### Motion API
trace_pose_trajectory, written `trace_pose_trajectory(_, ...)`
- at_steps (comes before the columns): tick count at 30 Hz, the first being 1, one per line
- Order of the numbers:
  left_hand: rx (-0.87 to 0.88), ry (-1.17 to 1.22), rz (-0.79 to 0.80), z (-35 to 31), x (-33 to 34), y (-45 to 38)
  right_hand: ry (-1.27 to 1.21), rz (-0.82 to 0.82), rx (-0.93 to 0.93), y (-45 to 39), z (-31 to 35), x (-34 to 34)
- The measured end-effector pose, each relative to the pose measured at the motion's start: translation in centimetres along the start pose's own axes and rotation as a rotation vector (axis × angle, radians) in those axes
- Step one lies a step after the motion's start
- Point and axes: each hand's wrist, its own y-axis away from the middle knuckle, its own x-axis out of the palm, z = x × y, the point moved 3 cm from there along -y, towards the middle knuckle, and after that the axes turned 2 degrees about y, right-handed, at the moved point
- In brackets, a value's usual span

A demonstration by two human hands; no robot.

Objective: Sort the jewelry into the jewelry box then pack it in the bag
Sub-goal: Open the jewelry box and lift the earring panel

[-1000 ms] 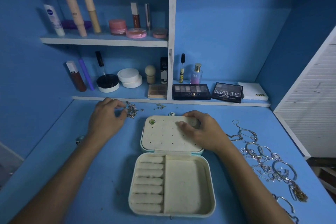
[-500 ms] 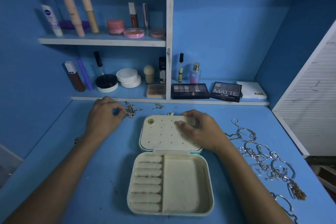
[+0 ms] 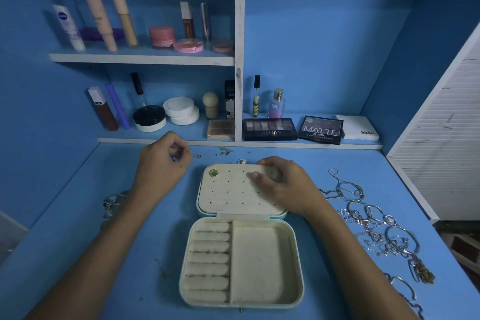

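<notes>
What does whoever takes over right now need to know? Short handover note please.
Left hand: pinching a small jewelry piece just behind the box, beside the loose earrings.
Right hand: resting flat on the open lid, steadying it.
Jewelry box: open on the table; one green-stone earring pinned in the lid, ring rolls and tray empty.
Bracelets and chains: heaped to the right; another silver piece lies left.
Done: one earring placed.
Left: nearly all sorting, closing the box, bagging. No bag in view.
</notes>
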Motion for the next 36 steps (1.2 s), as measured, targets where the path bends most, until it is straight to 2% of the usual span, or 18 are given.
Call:
trace_pose_trajectory(5, 0.066, 0.106, 0.047, -0.9, 0.7, 0.6, 0.001, 0.003, 0.006, 0.0, -0.1, 0.0)
trace_pose_trajectory(10, 0.210, 0.058, 0.066, -0.8, 1.4, 1.3, -0.003, 0.001, 0.011, 0.0, -0.1, 0.0)
trace_pose_trajectory(19, 0.219, 0.088, 0.037, -1.2, 1.1, 2.5, 0.020, -0.003, 0.003, 0.1, 0.1, -0.1)
trace_pose_trajectory(25, 0.226, 0.087, 0.123, -2.3, 1.4, 3.1, 0.006, -0.008, 0.001, 0.0, -0.2, 0.0)
trace_pose_trajectory(31, 0.256, -0.006, 0.135, -2.5, 1.9, 3.1, 0.010, -0.007, 0.006, -0.2, -0.4, 0.1)
trace_pose_trajectory(36, 0.232, 0.004, 0.160, -2.9, 2.5, 3.1, 0.018, -0.010, 0.004, -0.2, -0.4, 0.1)
